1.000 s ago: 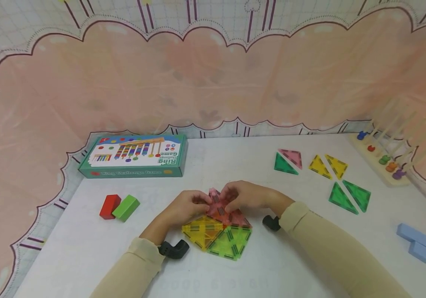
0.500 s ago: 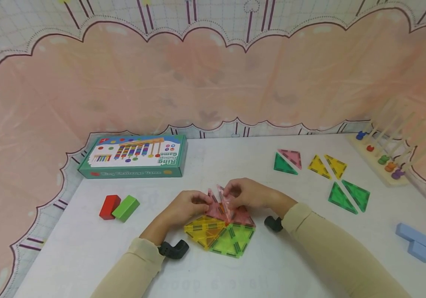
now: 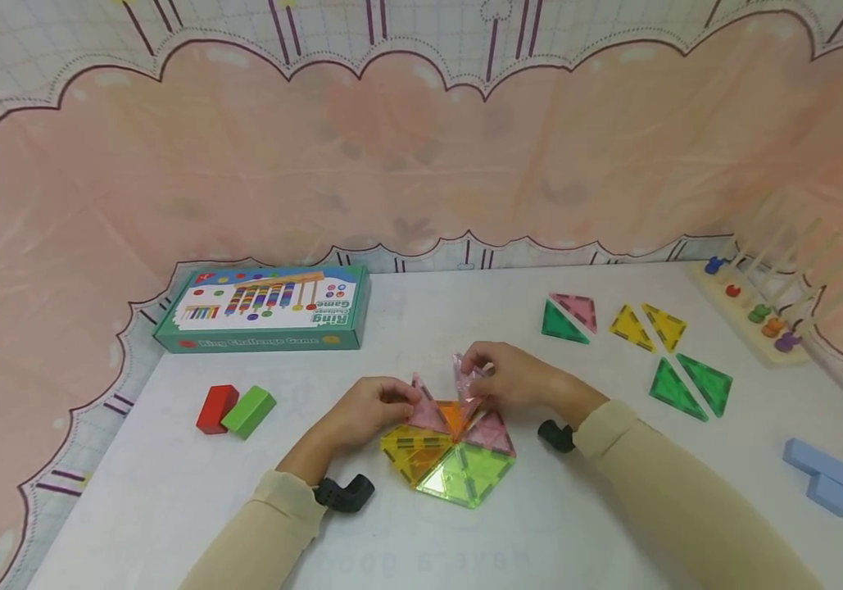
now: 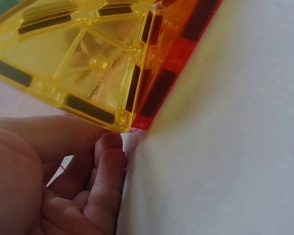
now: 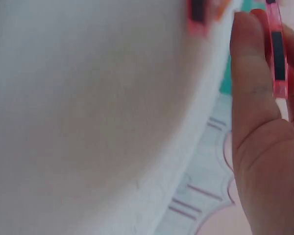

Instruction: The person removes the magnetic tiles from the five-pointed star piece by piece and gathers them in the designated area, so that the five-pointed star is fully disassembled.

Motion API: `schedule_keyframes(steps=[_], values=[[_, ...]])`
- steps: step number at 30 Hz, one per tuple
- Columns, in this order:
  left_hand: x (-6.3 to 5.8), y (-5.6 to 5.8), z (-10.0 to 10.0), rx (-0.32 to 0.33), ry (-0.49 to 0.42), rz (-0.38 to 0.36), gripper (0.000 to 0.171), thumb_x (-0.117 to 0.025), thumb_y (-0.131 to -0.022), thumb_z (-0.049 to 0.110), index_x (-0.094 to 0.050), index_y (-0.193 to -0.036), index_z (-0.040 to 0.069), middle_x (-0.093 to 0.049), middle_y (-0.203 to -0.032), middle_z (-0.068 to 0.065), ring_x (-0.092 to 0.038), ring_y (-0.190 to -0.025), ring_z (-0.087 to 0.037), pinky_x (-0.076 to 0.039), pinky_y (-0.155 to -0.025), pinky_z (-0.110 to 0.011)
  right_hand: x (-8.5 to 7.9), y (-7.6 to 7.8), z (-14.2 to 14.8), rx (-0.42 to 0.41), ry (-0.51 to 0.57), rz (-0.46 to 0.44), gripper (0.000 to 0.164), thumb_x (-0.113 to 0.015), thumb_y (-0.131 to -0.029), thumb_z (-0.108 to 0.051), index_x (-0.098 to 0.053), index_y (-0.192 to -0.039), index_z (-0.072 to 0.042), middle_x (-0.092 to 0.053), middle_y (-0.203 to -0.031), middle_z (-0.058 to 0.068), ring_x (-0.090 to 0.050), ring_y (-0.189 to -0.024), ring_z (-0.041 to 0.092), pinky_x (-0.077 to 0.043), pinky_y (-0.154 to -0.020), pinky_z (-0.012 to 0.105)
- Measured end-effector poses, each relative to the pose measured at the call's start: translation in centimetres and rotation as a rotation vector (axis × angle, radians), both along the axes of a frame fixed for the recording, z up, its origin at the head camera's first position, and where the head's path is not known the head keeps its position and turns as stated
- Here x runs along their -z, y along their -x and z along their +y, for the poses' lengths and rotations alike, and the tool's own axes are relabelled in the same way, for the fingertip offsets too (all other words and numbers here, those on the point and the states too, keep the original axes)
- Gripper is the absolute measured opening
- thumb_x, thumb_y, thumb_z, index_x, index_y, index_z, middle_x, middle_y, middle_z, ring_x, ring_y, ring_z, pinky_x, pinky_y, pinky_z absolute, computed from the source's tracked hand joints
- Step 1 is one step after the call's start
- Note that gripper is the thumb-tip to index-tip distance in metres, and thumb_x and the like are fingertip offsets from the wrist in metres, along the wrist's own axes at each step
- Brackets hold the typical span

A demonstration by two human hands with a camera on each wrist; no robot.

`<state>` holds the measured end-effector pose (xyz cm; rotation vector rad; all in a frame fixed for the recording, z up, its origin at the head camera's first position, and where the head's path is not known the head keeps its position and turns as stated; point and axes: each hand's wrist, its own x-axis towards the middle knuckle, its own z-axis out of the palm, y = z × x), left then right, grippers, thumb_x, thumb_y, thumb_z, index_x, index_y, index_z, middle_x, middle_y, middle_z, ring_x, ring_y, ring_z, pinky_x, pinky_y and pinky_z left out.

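Tabletop [image 3: 170, 492]: white and smooth, faintly lettered near the front.
Wall cloth [image 3: 318, 156]: salmon-pink, softly creased, edged above and below with dark-outlined scallops.
Tile cluster [image 3: 450, 447]: centred between both hands on the tabletop; built from translucent plastic triangles with dark bars along the edges, yellow at left, lime green in front, orange and pink behind.
Left hand [image 3: 369, 411]: pinching a slanted pink triangular plastic tile [image 3: 428, 415] at the cluster's back left, between thumb and fingertips.
Right hand [image 3: 520, 375]: pinching a second pink triangular tile [image 3: 465, 392], tilted steeply, at the cluster's back; cannot tell whether touching it.
Sleeves [image 3: 259, 533]: tan, soft, folded at the cuffs.
Loose triangles [image 3: 675, 392]: flat, glossy, paired in pink, green and yellow at far right.
Peg rack [image 3: 749, 329]: pale board with thin upright rods and small coloured pieces, right rear.
Game box [image 3: 266, 340]: teal, rectangular, printed, left rear.
Red and green blocks [image 3: 249, 412]: oblong, touching, before the box.
Blue blocks [image 3: 822, 475]: matte, oblong, side by side at right.
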<state>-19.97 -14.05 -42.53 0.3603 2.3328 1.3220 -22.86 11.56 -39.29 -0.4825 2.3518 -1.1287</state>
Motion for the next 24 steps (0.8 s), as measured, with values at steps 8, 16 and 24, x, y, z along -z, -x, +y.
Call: schedule_keyframes(steps=[8,16,24], values=[[-0.3,-0.2,0.2,-0.009,0.003,-0.019,0.016,-0.059,-0.086,0.020,-0.064,-0.101,0.021,-0.059,-0.102,0.005,-0.051,-0.096,-0.017,-0.043,-0.085,-0.034,-1.6,-0.4,6.5,0.081,0.001,0.110,0.024,-0.064,-0.083,-0.025,-0.056,-0.105,-0.020,-0.052,-0.112,0.002,-0.049,-0.099,0.022,-0.047,-0.076,0.032],[-0.3,-0.3,0.2,-0.014,0.005,-0.008,0.016,-0.058,-0.086,0.019,-0.064,-0.102,0.017,-0.059,-0.102,0.003,-0.051,-0.096,-0.017,-0.044,-0.084,-0.033,-1.6,-0.9,14.0,0.188,-0.131,0.100,0.035,-0.058,-0.086,-0.032,-0.052,-0.115,-0.014,-0.051,-0.117,0.010,-0.047,-0.101,0.027,-0.047,-0.078,0.036],[-0.2,-0.3,0.4,-0.026,0.000,-0.018,0.016,-0.059,-0.086,0.018,-0.064,-0.102,0.016,-0.059,-0.101,0.002,-0.051,-0.095,-0.018,-0.044,-0.084,-0.033,-0.9,-0.7,18.0,0.250,-0.228,0.133,0.038,-0.056,-0.088,-0.027,-0.049,-0.119,-0.006,-0.048,-0.119,0.018,-0.044,-0.103,0.033,-0.044,-0.082,0.043]])
